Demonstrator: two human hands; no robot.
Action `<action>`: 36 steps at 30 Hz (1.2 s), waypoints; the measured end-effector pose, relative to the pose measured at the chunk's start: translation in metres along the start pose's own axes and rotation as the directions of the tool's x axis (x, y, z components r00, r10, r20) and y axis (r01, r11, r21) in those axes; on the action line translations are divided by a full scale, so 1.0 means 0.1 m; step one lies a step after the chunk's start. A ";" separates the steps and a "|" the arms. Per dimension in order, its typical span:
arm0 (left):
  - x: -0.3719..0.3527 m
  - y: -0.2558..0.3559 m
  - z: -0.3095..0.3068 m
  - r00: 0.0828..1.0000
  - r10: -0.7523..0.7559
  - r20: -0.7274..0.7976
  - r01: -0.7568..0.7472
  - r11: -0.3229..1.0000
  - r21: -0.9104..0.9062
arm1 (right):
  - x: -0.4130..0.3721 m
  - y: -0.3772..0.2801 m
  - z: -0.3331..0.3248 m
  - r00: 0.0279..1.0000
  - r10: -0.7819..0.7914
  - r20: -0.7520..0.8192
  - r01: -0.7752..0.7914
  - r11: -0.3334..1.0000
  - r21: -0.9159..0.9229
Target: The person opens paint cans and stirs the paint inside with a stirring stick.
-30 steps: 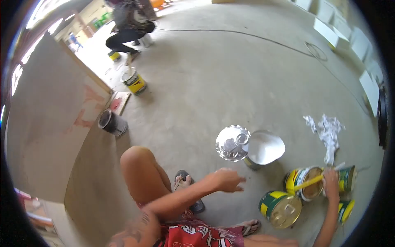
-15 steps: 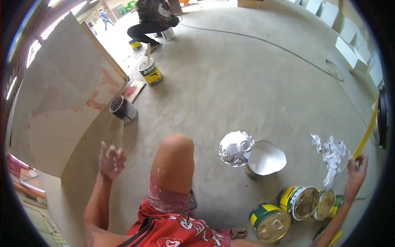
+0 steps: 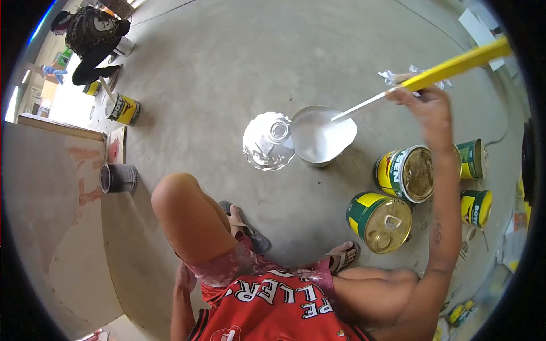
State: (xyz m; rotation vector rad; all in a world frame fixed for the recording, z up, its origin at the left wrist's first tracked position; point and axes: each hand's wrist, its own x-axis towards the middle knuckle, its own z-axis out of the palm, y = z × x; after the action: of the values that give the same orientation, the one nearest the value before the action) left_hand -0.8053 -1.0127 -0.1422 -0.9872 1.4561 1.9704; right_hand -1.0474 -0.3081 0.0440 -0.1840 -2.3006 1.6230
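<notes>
My right hand (image 3: 424, 111) is closed around a long stick (image 3: 455, 65), yellow at its broad end and white along its thin end. The white tip reaches over an opened can of white paint (image 3: 310, 142) on the floor. Beside that can's left rim lies a shiny round metal lid (image 3: 268, 145). Down by my thigh is my left hand (image 3: 185, 278), its fingers mostly hidden against my leg and shorts.
Several green-and-yellow paint cans (image 3: 380, 221) stand to the right. Crumpled white material (image 3: 415, 77) lies beyond my right hand. At left are a dark-stained can (image 3: 118, 178), a yellow can with a stick (image 3: 122, 109), a board (image 3: 57, 227) and a crouching person (image 3: 96, 40).
My right hand has brought the stick from the far right to over the paint can. My left hand has dropped from in front of me to beside my thigh. The view has turned right.
</notes>
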 end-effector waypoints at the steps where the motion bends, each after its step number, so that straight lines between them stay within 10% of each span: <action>1: 0.02 -0.09 -0.04 0.999 0.030 0.026 -0.028 0.998 -0.060 | 0.00 0.08 0.14 0.998 0.051 0.025 -0.050 0.998 -0.047; 14: -0.43 0.08 0.35 0.989 -0.140 0.046 0.069 0.719 0.691 | -0.14 1.10 1.36 0.892 0.018 0.451 0.015 0.998 -0.069; 17: -0.38 0.20 0.13 0.981 -0.192 -0.001 0.182 0.930 0.319 | -0.23 0.91 1.28 0.884 0.052 0.464 0.029 0.986 -0.166; 26: -0.27 0.28 0.18 0.968 -0.206 0.145 0.187 0.973 0.135 | -0.13 0.79 1.16 0.899 0.072 0.432 0.130 0.898 -0.421; 30: 0.04 -0.09 -0.01 0.974 -0.090 0.207 0.025 0.954 0.298 | -0.14 0.96 1.22 0.846 -0.309 0.434 0.492 0.765 -0.415; 32: 0.16 -0.23 -0.17 0.993 -0.062 0.098 0.069 0.995 -0.070 | -0.16 1.04 1.28 0.875 -0.371 0.311 0.451 0.858 -0.245; 36: 0.08 0.35 0.15 0.994 0.043 0.096 -0.059 0.982 0.178 | -0.21 1.10 1.26 0.935 -0.031 0.352 0.108 0.974 -0.201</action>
State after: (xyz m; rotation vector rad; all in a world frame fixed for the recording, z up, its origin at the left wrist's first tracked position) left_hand -0.8403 -1.0097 -0.1249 -0.7780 1.5904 1.8543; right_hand -1.0780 -0.3887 -0.1006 0.1493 -2.7156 1.4614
